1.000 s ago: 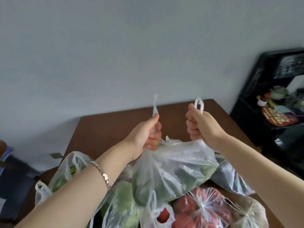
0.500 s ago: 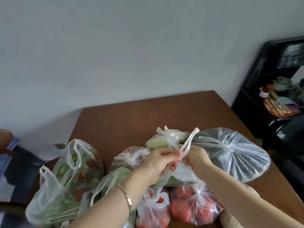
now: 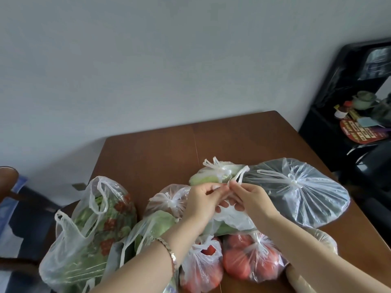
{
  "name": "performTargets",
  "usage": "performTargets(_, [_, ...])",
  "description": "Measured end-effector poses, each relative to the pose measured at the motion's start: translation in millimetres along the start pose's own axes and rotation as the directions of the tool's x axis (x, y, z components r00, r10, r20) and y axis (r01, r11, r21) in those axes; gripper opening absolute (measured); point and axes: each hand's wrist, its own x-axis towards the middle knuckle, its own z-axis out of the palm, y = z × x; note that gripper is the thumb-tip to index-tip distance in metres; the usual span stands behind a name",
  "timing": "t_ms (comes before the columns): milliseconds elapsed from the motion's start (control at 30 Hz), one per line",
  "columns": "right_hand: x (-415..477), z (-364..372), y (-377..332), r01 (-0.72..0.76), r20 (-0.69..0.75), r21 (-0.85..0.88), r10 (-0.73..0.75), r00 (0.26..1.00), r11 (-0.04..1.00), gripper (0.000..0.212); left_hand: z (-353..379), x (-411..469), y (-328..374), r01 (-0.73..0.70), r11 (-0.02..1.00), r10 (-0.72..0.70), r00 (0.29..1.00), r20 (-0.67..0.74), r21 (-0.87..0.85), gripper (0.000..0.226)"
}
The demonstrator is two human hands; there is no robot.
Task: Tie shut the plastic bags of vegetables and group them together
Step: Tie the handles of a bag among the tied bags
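Observation:
Several clear plastic bags of vegetables lie clustered on a brown wooden table (image 3: 160,153). My left hand (image 3: 203,199) and my right hand (image 3: 251,199) meet over a bag of green vegetables (image 3: 234,223), each pinching one of its white handle strips (image 3: 240,176). A knotted bag of dark greens (image 3: 300,193) lies to the right, a knotted pale green bag (image 3: 211,176) behind. Two bags of red tomatoes (image 3: 251,259) sit in front. At the left, a large bag of greens and red chillies (image 3: 93,229) stands with loose handles.
A black shelf unit (image 3: 351,115) with jars and a teapot stands right of the table. A wooden chair (image 3: 8,178) is at the far left. The table's far half is bare wood up to a grey wall. A beige roll (image 3: 300,280) lies at the front right.
My hands have lowered the green vegetable bag from the air onto the pile. They came together and now work its handle strips close to each other.

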Motion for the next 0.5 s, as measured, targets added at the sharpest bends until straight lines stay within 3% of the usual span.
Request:
performTargets(67, [2.1, 0.5, 2.4, -0.049, -0.081, 0.011, 0.049, 0.996, 0.999, 0.04, 1.2, -3.5, -5.6, -0.175, 0.972, 0.176, 0.984, 0.006, 0.159, 0.017])
performTargets(133, [3.8, 0.8, 6.5, -0.074, -0.117, 0.017, 0.076, 0.99, 0.997, 0.037, 1.4, -6.5, -13.4, -0.34, 0.88, 0.351, 0.936, 0.028, 0.332, 0.014])
performTargets(233, [6.4, 0.5, 11.3, -0.058, -0.233, -0.087, 0.036, 0.972, 0.995, 0.008, 1.6, -9.5, -21.8, -0.527, 0.705, 0.564, 0.822, 0.074, 0.474, 0.023])
performTargets(267, [7.4, -0.3, 13.7, -0.029, -0.27, -0.175, -0.02, 0.963, 0.984, 0.021, 1.9, -10.4, -23.1, -0.547, 0.679, 0.588, 0.804, 0.082, 0.49, 0.024])
performTargets(367, [2.3, 1.7, 11.5, 0.179, -0.12, -0.433, -0.253, 0.96, 0.884, 0.02, -2.3, -8.3, -18.0, -0.43, 0.791, 0.477, 0.879, 0.001, 0.436, 0.02])
performTargets(500, [-6.7, -0.8, 8.8, 0.299, 0.206, -0.547, -0.22, 0.954, 0.782, 0.023, -9.9, 3.7, -11.1, -0.18, 0.946, 0.211, 0.973, -0.091, 0.269, 0.028])
